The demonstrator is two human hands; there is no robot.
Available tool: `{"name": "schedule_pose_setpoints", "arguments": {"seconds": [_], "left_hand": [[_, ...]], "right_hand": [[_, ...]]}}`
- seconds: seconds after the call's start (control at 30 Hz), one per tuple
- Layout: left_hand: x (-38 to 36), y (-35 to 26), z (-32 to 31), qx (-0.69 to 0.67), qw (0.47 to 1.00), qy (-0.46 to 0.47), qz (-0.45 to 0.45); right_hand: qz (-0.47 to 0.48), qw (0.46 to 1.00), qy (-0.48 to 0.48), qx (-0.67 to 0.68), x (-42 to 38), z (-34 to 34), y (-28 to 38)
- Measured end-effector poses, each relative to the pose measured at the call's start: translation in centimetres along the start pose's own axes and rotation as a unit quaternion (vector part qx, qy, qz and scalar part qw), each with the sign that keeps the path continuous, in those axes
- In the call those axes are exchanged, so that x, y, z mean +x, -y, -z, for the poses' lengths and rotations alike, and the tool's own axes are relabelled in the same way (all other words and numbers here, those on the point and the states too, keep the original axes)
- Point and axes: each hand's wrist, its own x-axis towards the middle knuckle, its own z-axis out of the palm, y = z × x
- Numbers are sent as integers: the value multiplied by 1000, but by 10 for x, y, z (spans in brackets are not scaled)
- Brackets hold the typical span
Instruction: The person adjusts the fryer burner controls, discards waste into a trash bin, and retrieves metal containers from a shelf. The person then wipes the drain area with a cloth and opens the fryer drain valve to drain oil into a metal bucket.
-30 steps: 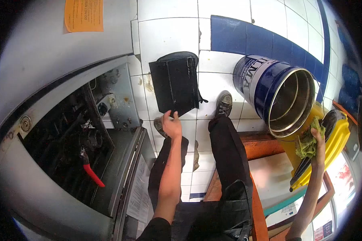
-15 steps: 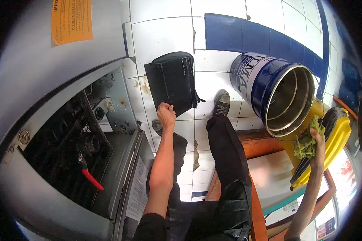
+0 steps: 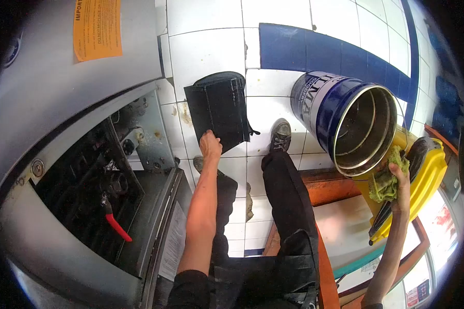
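Note:
My left hand is closed on the lower edge of a flat black bag, held above the white floor tiles. The bag has a worn seam, and a short strap hangs at its right side. Off to the right, my right hand grips a crumpled green rag. The rag is beside the rim of a blue and white metal drum, whose open mouth faces me and shows a bare metal inside.
At left stands a metal appliance with an open compartment; red-handled pliers are inside it. An orange notice is stuck on its panel. A yellow plastic object and an orange-brown wooden frame are at right.
The view has shifted slightly. Both hands keep their holds; the bag's lower edge is turned a little, and the rag has moved slightly left and down relative to the drum.

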Motion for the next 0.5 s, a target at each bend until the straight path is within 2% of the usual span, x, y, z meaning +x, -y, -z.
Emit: {"name": "schedule_pose_setpoints", "arguments": {"seconds": [0.1, 0.13, 0.27, 0.37, 0.5], "left_hand": [[-2, 1, 3, 30, 999, -21, -34], [-1, 5, 4, 30, 999, -9, -44], [4, 11, 0, 43, 998, -12, -46], [2, 18, -1, -18, 1000, -21, -14], [5, 25, -6, -85, 995, -59, 9]], "right_hand": [[-17, 1000, 23, 11, -2, 0, 3], [-15, 998, 64, 16, -1, 1, 5], [-9, 999, 41, 20, -1, 0, 1], [4, 1000, 27, 9, 1, -2, -1], [-3, 996, 92, 11, 0, -5, 3]]}}
